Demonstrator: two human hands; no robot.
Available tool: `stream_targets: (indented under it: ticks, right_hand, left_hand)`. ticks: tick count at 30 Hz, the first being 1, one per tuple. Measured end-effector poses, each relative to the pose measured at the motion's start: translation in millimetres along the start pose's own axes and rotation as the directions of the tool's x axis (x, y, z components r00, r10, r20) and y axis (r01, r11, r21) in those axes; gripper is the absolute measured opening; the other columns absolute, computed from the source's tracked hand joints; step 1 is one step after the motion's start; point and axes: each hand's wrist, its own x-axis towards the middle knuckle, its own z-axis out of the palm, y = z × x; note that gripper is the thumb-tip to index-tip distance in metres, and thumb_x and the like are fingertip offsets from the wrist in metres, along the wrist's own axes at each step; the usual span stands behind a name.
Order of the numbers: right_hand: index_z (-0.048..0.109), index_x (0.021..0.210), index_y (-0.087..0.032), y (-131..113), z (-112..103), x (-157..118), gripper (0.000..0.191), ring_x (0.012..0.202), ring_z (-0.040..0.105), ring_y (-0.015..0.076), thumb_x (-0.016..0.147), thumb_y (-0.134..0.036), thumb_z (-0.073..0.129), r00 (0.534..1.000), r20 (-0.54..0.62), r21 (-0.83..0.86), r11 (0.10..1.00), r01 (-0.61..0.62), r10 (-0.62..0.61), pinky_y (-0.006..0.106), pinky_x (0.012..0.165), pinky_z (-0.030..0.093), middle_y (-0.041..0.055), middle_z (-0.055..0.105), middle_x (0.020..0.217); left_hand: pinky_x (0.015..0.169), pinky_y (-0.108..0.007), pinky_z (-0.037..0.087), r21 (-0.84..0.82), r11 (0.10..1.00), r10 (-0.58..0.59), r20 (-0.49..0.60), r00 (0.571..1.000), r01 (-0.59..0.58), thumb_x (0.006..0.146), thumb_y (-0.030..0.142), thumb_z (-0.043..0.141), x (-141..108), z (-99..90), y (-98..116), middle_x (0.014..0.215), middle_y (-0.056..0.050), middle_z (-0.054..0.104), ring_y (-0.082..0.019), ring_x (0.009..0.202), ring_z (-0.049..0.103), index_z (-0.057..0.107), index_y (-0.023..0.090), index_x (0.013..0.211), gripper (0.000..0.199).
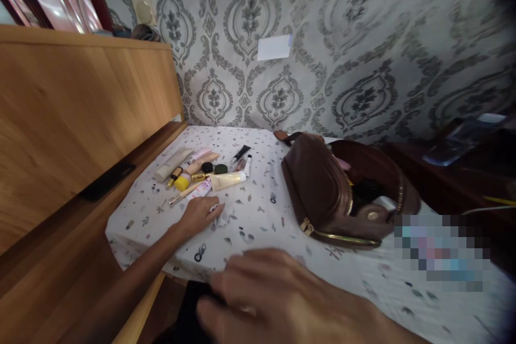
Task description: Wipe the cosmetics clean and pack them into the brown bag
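In the head view, a small whitish item is pinched by the left hand, just beside a cream cosmetic tube. The right hand is blurred; its grip cannot be told. An unzipped brown bag is seen on the patterned cloth.

A pale yellow, white-capped tube lies flat among clustered cosmetics, a blurred whitish item near them

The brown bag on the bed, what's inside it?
Inside the brown bag, I can see something dark and something white. I can't tell what they are. The bottom is covered by the bag's side and those things, so anything deeper stays hidden.
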Motion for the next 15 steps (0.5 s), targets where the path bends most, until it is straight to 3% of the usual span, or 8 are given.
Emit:
stream_targets:
  ticks: [2,4,6,8,11,15]
  right_hand:
    - [0.072,0.107,-0.029,30,16,3,0.027,0.075,0.068,0.0160,0.093,-0.015,0.053,0.997,-0.067,-0.042,0.998,-0.037,0.034,0.027,0.068,0.055,0.0036,0.074,0.086]
    - [0.072,0.100,-0.024,68,34,0,0.021,0.076,0.068,0.0162,0.094,-0.019,0.052,0.965,-0.149,0.066,0.976,-0.209,0.217,0.029,0.069,0.055,0.0049,0.073,0.087]
    - [0.072,0.095,-0.022,108,51,-5,0.016,0.074,0.068,0.0173,0.090,-0.024,0.057,0.861,-0.223,0.254,0.880,-0.402,0.458,0.029,0.066,0.054,0.0044,0.073,0.084]
    - [0.070,0.092,-0.020,141,65,-8,0.015,0.069,0.068,0.0178,0.083,-0.029,0.061,0.712,-0.236,0.475,0.718,-0.509,0.661,0.027,0.057,0.053,0.0030,0.070,0.077]
    - [0.066,0.098,-0.019,172,79,-9,0.027,0.067,0.069,0.0179,0.075,-0.033,0.068,0.538,-0.184,0.729,0.481,-0.486,0.823,0.026,0.051,0.053,0.0010,0.064,0.077]
    - [0.063,0.106,-0.019,185,92,-8,0.039,0.075,0.073,0.0197,0.072,-0.035,0.074,0.421,-0.158,0.868,0.329,-0.373,0.893,0.029,0.061,0.060,0.0033,0.065,0.088]
  left_hand:
    - [0.069,-0.027,0.042,-0.007,1.000,-0.017,-0.068,0.998,0.017,0.100,0.038,0.041,4,-3.1,0,0.077,-0.003,0.068,-0.019,0.075,0.064,0.062,0.020,0.084,0.032]
    - [0.073,-0.029,0.044,-0.001,0.997,-0.074,-0.166,0.983,0.075,0.100,0.036,0.040,14,-8.8,-1,0.088,-0.005,0.071,-0.021,0.082,0.066,0.062,0.020,0.104,0.027]
    - [0.075,-0.030,0.045,0.044,0.981,-0.176,-0.217,0.960,0.190,0.100,0.036,0.042,29,-15.8,-3,0.093,-0.008,0.073,-0.023,0.085,0.068,0.056,0.019,0.122,0.032]
    - [0.074,-0.031,0.045,0.123,0.950,-0.260,-0.192,0.946,0.286,0.099,0.038,0.046,44,-21.6,-4,0.093,-0.010,0.073,-0.026,0.086,0.069,0.056,0.017,0.124,0.034]
    - [0.072,-0.031,0.045,0.190,0.938,-0.270,-0.127,0.954,0.291,0.097,0.036,0.050,56,-24.2,-1,0.089,-0.011,0.073,-0.028,0.087,0.070,0.063,0.018,0.109,0.025]
    - [0.073,-0.030,0.046,0.163,0.973,-0.141,-0.124,0.982,0.160,0.098,0.033,0.049,43,-14.1,8,0.093,-0.007,0.072,-0.024,0.084,0.069,0.063,0.021,0.105,0.020]
